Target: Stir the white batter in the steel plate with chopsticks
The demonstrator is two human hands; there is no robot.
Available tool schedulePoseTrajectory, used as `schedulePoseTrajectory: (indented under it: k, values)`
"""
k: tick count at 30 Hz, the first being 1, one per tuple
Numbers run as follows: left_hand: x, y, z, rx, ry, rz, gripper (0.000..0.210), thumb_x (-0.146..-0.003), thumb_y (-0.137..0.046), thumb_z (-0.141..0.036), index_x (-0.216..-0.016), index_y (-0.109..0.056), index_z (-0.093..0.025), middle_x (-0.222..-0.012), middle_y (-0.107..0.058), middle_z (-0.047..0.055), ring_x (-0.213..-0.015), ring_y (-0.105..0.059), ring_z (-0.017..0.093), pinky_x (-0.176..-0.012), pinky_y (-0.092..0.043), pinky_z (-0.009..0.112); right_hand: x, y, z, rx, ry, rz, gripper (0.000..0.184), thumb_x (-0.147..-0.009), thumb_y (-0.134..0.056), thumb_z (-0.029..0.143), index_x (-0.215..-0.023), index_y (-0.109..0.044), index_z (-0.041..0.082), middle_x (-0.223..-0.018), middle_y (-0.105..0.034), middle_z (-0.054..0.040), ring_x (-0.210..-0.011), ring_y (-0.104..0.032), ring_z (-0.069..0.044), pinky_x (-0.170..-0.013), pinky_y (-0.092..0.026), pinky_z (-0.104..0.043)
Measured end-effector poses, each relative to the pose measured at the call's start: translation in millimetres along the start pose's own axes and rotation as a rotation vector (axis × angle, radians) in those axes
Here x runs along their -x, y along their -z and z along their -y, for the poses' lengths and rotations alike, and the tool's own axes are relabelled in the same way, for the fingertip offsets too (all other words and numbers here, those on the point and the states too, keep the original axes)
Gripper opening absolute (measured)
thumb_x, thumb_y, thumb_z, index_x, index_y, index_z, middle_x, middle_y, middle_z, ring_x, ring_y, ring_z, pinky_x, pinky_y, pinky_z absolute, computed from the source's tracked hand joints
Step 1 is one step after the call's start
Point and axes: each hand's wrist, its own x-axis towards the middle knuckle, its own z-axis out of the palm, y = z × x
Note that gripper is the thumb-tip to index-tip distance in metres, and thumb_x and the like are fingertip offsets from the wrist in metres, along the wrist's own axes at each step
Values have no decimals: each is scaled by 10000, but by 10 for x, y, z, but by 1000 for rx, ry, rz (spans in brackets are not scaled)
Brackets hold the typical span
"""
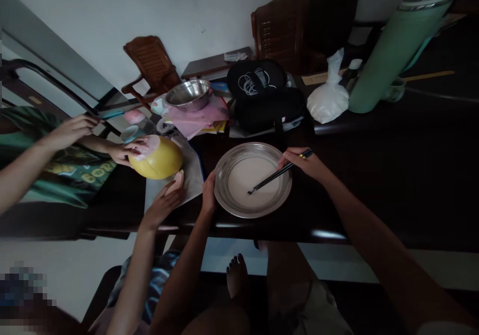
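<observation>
My left hand (pixel 209 193) holds the left side of a wide metal bowl (pixel 221 201). Whitish, smooth liquid (pixel 243 175) fills the bottom of the bowl. Between the fingers of my right hand (pixel 302 162) is a pair of black chopsticks (pixel 275 176), slanting down to the left with their tips in the liquid. To the left of the bowl, a yellow balloon-like round thing (pixel 162 159), partly covered in pale pink pieces, sits over a grey mat (pixel 193 175). Other people's hands are around it, one with a pinkish strip (pixel 175 182) and one with a blue-handled brush (pixel 112 115).
Behind the bowl lie an open black case (pixel 267 108) with a white cable, and a second metal bowl (pixel 189 95) on pink cloth. A tied bag of white powder (pixel 328 103) and a tall green thermos (pixel 402 50) stand at the right. Wooden chairs (pixel 279 33) are beyond.
</observation>
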Motion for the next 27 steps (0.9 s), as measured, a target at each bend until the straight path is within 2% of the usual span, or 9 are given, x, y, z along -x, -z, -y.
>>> schedulePoseTrajectory:
  k: [4, 6, 8, 11, 13, 16, 20, 25, 27]
  values:
    - [268, -240, -42, -55, -90, -13, 216, -787, -710, -368, -980, -678, -278, -819, -729, 21, -1001, -680, 274, -1039, -456, 504, 0, 23, 3, 10, 10, -94, 387, -843, -599, 550, -736, -716, 197, -687, -741, -43, -702, -707, -187, -717, -537, -305]
    - [343, -540, -9, -49, -219, -19, 213, -870, -621, -415, -963, -694, -238, -835, -728, 35, -1108, -634, 263, -1055, -438, 461, 1, 29, 1, -8, 2, -87, 408, -835, -599, 569, -709, -710, 197, -657, -731, -40, -661, -697, -182, -694, -536, -306]
    - [337, -934, 62, -37, -278, -1, 287, -909, -566, -435, -986, -700, -193, -963, -729, 51, -1191, -579, 251, -1058, -424, 409, 1, 23, 1, -19, -6, -35, 427, -821, -602, 593, -697, -708, 198, -655, -733, -39, -644, -694, -183, -690, -538, -311]
    - [255, -1486, 175, -17, -339, 13, 352, -879, -584, -478, -990, -710, -168, -1068, -715, 54, -1206, -560, 258, -1055, -419, 373, -2, 19, 6, 4, 6, -26, 425, -813, -603, 607, -724, -719, 208, -690, -745, -37, -688, -704, -190, -718, -543, -317]
    - [218, -1701, 217, 21, -385, 23, 425, -846, -586, -529, -1009, -713, -157, -1100, -710, 67, -1170, -580, 270, -1043, -429, 377, -5, 29, 6, 23, 18, -86, 415, -819, -600, 602, -739, -719, 213, -704, -750, -36, -711, -706, -194, -726, -542, -319]
    - [222, -1780, 226, 54, -408, 60, 496, -820, -582, -554, -1050, -711, -134, -1129, -701, 90, -1145, -594, 275, -1028, -434, 374, -5, 39, -2, 14, 5, -119, 433, -818, -598, 607, -712, -710, 202, -668, -743, -40, -665, -697, -191, -692, -539, -315]
    - [257, -1726, 203, 29, -438, 47, 469, -836, -564, -534, -1048, -716, -144, -1109, -704, 75, -1124, -601, 260, -1010, -441, 344, -3, 23, -9, -2, -9, -19, 446, -815, -596, 615, -715, -716, 197, -673, -744, -40, -664, -701, -185, -701, -539, -310]
    - [284, -1737, 173, -28, -465, 43, 464, -848, -552, -550, -1032, -719, -158, -1100, -708, 61, -1137, -590, 268, -1026, -432, 352, -7, 26, -8, -2, 33, -112, 387, -835, -604, 567, -736, -724, 212, -683, -743, -30, -697, -702, -180, -718, -532, -302]
    - [293, -1748, 164, -20, -457, 50, 482, -844, -549, -565, -1039, -715, -157, -1110, -707, 61, -1134, -592, 272, -1029, -431, 363, -5, 17, -9, -17, 22, -95, 393, -839, -601, 559, -710, -716, 206, -656, -734, -30, -656, -694, -175, -698, -532, -300]
